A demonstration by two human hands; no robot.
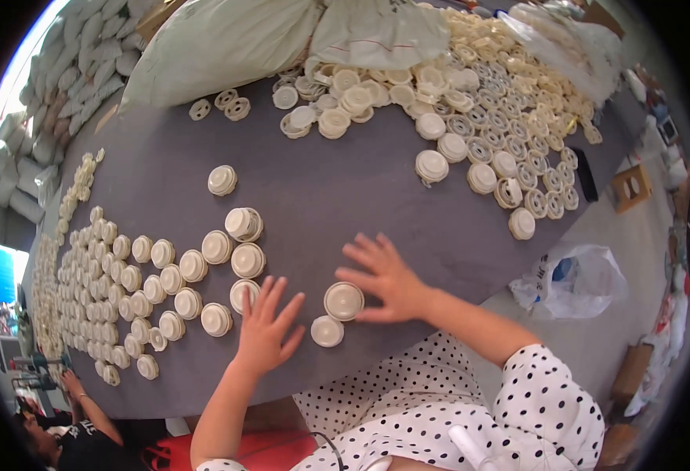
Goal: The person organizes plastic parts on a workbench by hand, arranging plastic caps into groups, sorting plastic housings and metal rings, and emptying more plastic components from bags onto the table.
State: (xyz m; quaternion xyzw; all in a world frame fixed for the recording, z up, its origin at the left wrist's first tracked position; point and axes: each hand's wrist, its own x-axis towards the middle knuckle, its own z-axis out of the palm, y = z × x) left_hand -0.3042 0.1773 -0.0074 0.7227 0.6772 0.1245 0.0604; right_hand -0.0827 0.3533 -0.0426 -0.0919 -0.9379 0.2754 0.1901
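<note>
Head view puts both of the wearer's bare hands before me, over a grey-covered table [305, 180]; I give clock bearings from the middle of my picture.

At between four and five o'clock I see the right hand [398, 290], fingers spread wide, thumb and fingers well apart, gripping nothing that I can make out. It sits just to the three o'clock side of a large round cap [344, 301], which lies flat at six o'clock; whether the thumb touches its rim I cannot tell. A smaller pale disc [327, 331] lies against that cap on its seven o'clock side.

At seven o'clock is the left hand [261, 337], its fingers also fanned open and closed around nothing. One fingertip overlaps a white cap [239, 295] at eight o'clock, though I cannot tell whether it presses on it.

Toward nine o'clock, many more cream caps [131, 277] crowd the table, loosest on the side nearest the left hand. One cap [221, 180] lies apart at ten o'clock. I have a heap of caps [356, 98] at twelve and open rings [498, 124] at two. A pale sack [219, 55] bulges at eleven, and a clear plastic bag [580, 286] lies between three and four, beyond the table edge.
</note>
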